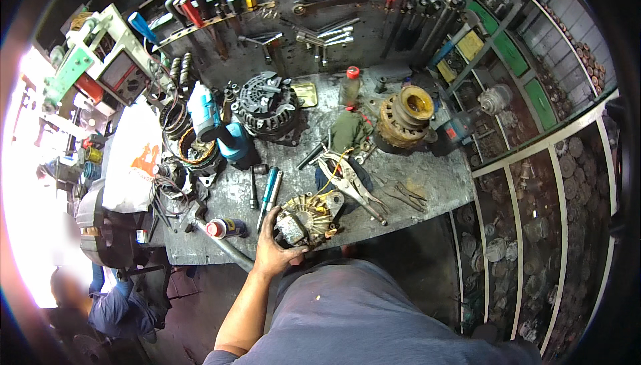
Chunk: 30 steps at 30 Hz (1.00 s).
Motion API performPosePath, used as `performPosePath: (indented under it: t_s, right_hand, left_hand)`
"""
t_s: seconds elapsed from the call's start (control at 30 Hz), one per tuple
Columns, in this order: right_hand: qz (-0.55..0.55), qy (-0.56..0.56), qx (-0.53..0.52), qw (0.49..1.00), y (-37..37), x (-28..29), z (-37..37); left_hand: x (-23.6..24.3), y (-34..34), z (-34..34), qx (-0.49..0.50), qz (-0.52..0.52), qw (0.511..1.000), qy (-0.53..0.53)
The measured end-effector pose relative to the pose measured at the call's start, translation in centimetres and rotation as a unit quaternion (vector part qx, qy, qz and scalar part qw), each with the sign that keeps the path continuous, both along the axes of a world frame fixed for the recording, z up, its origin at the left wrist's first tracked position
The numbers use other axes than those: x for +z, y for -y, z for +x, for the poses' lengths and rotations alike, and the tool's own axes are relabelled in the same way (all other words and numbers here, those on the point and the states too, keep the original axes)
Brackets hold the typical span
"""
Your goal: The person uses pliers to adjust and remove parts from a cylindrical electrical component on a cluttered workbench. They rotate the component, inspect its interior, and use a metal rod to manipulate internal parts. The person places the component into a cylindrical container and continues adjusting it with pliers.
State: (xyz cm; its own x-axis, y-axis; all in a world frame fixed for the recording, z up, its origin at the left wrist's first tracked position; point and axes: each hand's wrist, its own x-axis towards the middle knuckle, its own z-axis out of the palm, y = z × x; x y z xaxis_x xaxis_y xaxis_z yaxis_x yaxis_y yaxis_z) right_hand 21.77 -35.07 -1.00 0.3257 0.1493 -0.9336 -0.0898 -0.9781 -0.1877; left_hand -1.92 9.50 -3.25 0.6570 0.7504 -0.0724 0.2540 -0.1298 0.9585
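Far left: vise [100, 228] at the bench's left end, a seated-looking person [123, 308] below it, partly blurred. White bag [130, 171] next, orange print on it. Hammer [193, 214] at front left, handle sticking out past the bench [444, 188] edge. Blue power tool [203, 115] standing behind, can [226, 228] with red top near the front edge. Teal screwdriver [270, 188] lying between can and left hand [270, 251]. Black alternator [267, 108] further back. Left hand: fingers grasping the left side of the dirty alternator [312, 218], which sits at the bench's front edge, center. Right hand out of view, can't tell its fingers. Locking pliers [347, 181] just right of the dirty alternator, green cloth [350, 131] behind, red-capped bottle [349, 90] behind that. Tan part [404, 121] at back right, small pliers [408, 196] at front right. Far right: shelves [554, 165] of parts.
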Motion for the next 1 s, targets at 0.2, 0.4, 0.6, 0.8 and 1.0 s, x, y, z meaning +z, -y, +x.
performPosePath:
  t_s: [0.2, 0.4, 0.6, 0.8, 1.0]
  right_hand:
    - [0.019, 0.024, -0.019, 0.999, 0.3, 0.4, -0.5]
    - [0.014, 0.027, -0.035, 0.999, 0.7, 0.4, -1.3]
    - [0.014, 0.026, -0.052, 0.998, 1.1, 0.2, -1.7]
    - [0.005, 0.016, -0.058, 0.998, 1.3, 0.2, -2.1]
    - [0.010, 0.022, -0.067, 0.997, 1.4, 0.4, -1.9]
  left_hand:
    - [0.4, 0.3, 0.2, 0.012, -0.056, 0.998, 0.016]
    - [0.6, 0.7, 0.3, 0.024, -0.091, 0.994, 0.049]
    - [0.4, 0.2, 0.2, 0.015, -0.034, 0.999, 0.018]
    - [0.4, 0.5, 0.3, 0.027, -0.078, 0.996, 0.044]
    - [-0.1, 0.2, 0.2, 0.020, -0.016, 1.000, 0.014]
